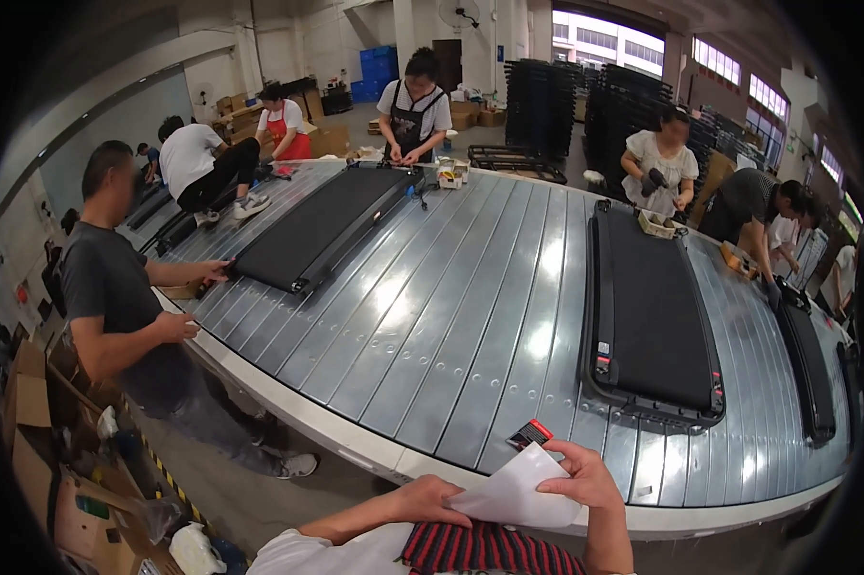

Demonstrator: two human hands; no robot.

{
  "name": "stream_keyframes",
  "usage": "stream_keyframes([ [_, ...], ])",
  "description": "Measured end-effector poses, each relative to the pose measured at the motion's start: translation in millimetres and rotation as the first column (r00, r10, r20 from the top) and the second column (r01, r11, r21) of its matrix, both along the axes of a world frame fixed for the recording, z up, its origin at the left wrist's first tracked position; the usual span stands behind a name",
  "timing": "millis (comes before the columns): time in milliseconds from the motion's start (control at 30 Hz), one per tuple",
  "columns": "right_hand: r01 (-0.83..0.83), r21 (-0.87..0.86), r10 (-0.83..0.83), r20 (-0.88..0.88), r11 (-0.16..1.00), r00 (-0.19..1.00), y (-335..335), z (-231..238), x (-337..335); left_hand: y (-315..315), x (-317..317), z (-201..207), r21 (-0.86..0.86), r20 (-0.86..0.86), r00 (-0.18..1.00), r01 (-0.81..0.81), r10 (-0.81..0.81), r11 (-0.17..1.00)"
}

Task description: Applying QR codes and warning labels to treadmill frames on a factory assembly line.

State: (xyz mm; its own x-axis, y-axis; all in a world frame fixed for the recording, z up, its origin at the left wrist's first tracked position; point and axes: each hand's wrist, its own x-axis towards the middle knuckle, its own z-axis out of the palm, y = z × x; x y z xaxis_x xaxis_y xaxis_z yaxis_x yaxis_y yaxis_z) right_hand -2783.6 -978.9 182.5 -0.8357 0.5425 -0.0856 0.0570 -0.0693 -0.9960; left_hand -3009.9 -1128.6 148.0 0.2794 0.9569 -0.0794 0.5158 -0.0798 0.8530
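Note:
Close to my body, a smooth white sheet (514,491) is held between both hands; it bends upward and its surface looks blank. Pinching its left edge is my left hand (434,499), fingers closed. My right hand (585,475) grips the upper right part between thumb and fingers. Just beyond the sheet, a small red and black label or card (530,434) lies near the table's edge, partly covered by the sheet. Ahead to the right rests a long black treadmill deck (648,307) with a belt and frame, touched by neither hand.
The slatted metal table (422,307) curves around me with a pale rim. Another black treadmill deck (322,230) lies left, with a co-worker in grey (115,287) at its corner. Several people work along the far side. Cardboard boxes (31,388) stand lower left; a parts tray (658,223) sits far right.

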Motion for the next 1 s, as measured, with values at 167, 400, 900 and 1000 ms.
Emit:
stream_keyframes([
  [167,0.028,-0.039,-0.031,-0.086,0.999,0.996,36.0,-4.5,45.8,48.1,43.3,6.7,-0.061,-0.282,0.937,0.195,-0.204,0.979],
  [400,-0.007,0.006,0.007,-0.132,1.000,0.991,77.5,8.2,78.8,79.7,78.5,10.4,-0.079,-0.048,0.999,0.017,-0.021,0.997],
  [900,0.283,0.094,-0.222,-0.410,0.954,0.885,139.7,-17.1,65.3,98.0,79.9,-34.8,0.130,-0.012,1.000,-0.023,0.024,0.991],
  [1000,0.540,-0.252,-0.592,-0.434,0.803,0.679,182.0,-64.7,71.0,95.5,74.5,-32.4,0.141,-0.056,0.998,-0.032,0.041,0.990],
])
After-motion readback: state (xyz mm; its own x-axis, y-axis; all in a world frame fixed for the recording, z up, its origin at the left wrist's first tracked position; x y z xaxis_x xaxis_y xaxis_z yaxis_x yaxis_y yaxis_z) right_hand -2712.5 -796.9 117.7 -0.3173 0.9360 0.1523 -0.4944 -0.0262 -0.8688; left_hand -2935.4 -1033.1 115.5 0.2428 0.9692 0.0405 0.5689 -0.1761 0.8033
